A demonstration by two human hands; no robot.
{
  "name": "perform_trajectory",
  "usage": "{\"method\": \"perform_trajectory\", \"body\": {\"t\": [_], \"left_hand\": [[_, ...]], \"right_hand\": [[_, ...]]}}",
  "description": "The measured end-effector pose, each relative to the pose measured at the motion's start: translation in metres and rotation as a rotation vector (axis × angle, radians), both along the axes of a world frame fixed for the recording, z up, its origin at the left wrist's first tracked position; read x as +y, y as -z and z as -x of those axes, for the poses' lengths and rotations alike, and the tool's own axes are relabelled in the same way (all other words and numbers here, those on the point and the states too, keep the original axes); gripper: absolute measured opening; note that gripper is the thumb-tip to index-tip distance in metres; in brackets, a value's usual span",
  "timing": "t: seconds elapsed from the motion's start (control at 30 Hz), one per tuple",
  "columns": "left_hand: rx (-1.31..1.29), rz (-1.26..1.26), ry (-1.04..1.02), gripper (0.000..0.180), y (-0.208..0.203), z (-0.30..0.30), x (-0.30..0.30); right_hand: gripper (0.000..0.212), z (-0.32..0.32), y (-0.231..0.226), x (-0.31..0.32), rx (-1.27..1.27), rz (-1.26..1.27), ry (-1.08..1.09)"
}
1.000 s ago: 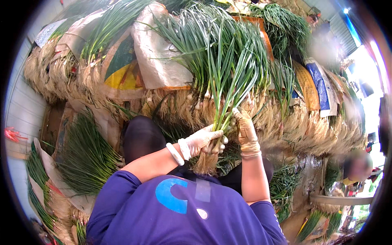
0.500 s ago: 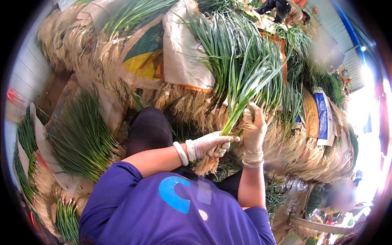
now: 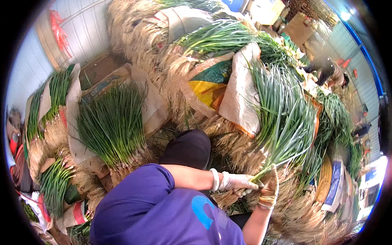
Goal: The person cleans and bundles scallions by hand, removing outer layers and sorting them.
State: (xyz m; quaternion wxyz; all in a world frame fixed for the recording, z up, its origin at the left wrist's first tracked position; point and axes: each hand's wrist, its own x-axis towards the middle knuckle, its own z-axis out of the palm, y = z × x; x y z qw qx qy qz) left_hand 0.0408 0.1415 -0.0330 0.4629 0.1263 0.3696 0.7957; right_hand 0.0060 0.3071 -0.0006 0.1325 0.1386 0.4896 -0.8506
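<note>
A bunch of green onions (image 3: pixel 263 173) slants across my lap, its leaves reaching up and to the right over a large pile. My gloved left hand (image 3: pixel 241 182) is closed around the lower stalks, and pale roots (image 3: pixel 224 199) hang below it. Against the same stalks, just right of the left hand, my gloved right hand (image 3: pixel 269 187) has its fingers bent in; part of its grip is hidden. The big pile of green onions (image 3: pixel 281 106) lies in front of me, leaves pointing away and dry roots facing me.
To my left, another stack of green onions (image 3: pixel 114 126) lies on sacking, with smaller bundles (image 3: pixel 57 183) beyond it. A pale sack (image 3: pixel 243 90) and a yellow-green one (image 3: pixel 206 87) cover part of the front pile. A person (image 3: pixel 332 73) bends at the far right. A corrugated wall (image 3: pixel 90 28) stands far left.
The view has swung left, so the piles sit further right in it and more of the left stack shows. My right hand has come down close to my left hand on the bunch.
</note>
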Motion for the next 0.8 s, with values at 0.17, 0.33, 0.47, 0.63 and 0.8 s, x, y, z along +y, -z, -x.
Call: {"method": "perform_trajectory", "body": {"t": [0.17,0.33,0.47,0.63,0.8], "left_hand": [[0.317,0.253,0.021,0.039,-0.005,-0.016,-0.002],[0.447,0.147,-0.121,0.038,-0.017,-0.008,-0.009],[0.156,-0.077,-0.034,0.047,-0.043,0.015,-0.032],[-0.040,-0.319,-0.056,0.053,-0.014,0.028,-0.033],[-0.363,-0.234,-0.181,0.045,0.013,0.024,-0.028]], "right_hand": [[0.038,0.036,-0.066,-0.001,0.071,0.222,-0.018],[0.044,0.060,-0.147,-0.009,0.612,-0.251,0.034],[0.024,0.110,-0.210,-0.038,0.650,-0.388,-0.220],[0.044,0.174,-0.171,-0.049,0.362,-0.922,-0.323],[0.039,0.142,-0.080,0.043,0.344,-0.960,0.035]]}}
